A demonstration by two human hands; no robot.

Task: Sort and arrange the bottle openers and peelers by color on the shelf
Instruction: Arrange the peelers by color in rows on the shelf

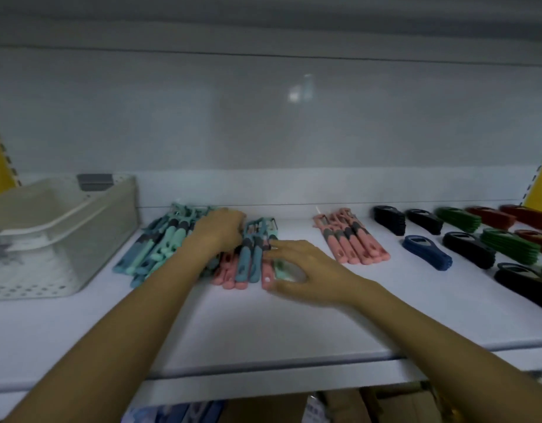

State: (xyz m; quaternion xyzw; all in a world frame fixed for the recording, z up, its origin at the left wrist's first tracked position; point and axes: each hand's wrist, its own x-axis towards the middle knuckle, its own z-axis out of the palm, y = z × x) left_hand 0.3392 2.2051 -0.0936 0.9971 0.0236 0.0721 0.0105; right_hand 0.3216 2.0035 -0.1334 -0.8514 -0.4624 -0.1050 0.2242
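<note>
I can read no words or numbers anywhere. The small print on a packet (315,407) under the shelf (263,331) is too blurry (just smudges).

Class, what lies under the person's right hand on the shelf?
Under the right hand show a mint peeler and a pink peeler; the palm hides anything further right.
</note>
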